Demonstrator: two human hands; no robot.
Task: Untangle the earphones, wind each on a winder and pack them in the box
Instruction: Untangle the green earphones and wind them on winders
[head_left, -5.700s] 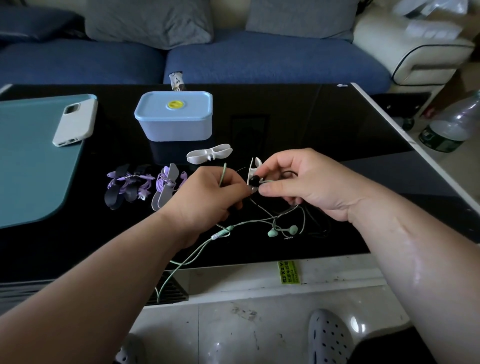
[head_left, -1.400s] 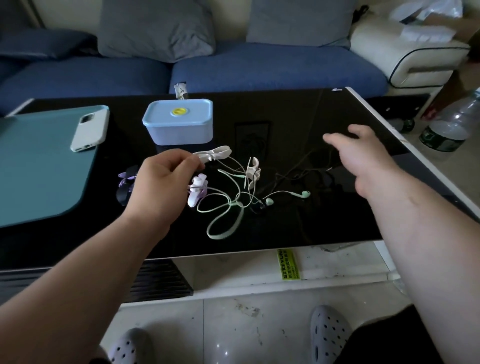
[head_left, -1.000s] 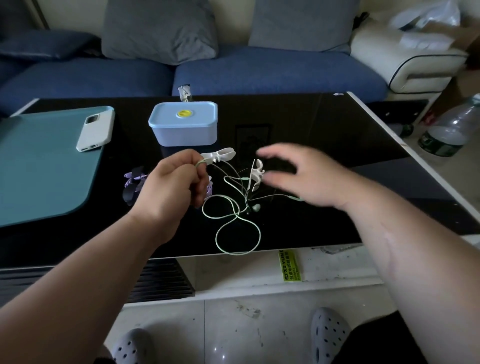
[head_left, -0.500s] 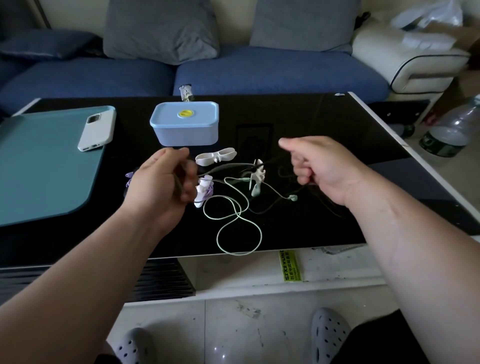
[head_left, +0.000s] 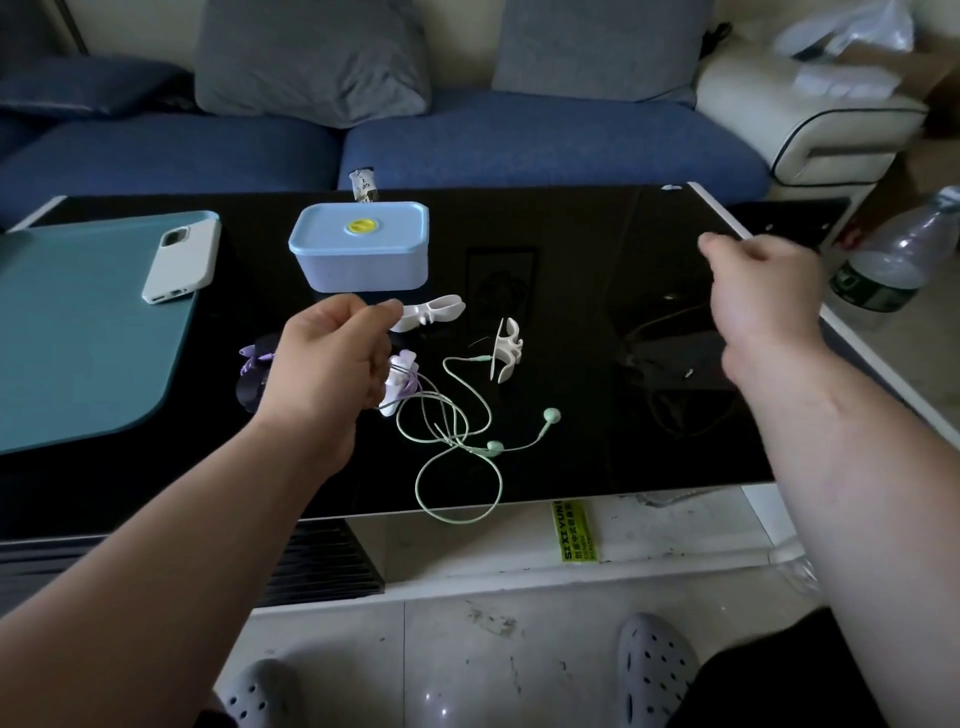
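Mint green earphones (head_left: 457, 431) lie loose in the middle of the black table (head_left: 571, 249), one loop hanging over the front edge. My left hand (head_left: 332, 364) hovers left of them, thumb and forefinger pinched on a thin dark cable. My right hand (head_left: 758, 291) is raised at the right, fingers curled on the black earphones (head_left: 691, 431), whose cable barely shows against the table. Two empty white winders are here, one winder (head_left: 431, 312) flat and the other winder (head_left: 506, 348) on edge. A closed blue box (head_left: 361, 247) stands behind them.
A wound purple earphone (head_left: 400, 379) and a dark winder (head_left: 252, 374) sit beside my left hand. A phone (head_left: 179, 260) lies on a teal mat (head_left: 78, 338) at left. A plastic bottle (head_left: 893, 254) stands off the table's right edge. The sofa is behind.
My right hand has pulled away to the right and up, drawing the black cable out of the tangle. The green earphones now lie apart in the middle. My left hand stayed put.
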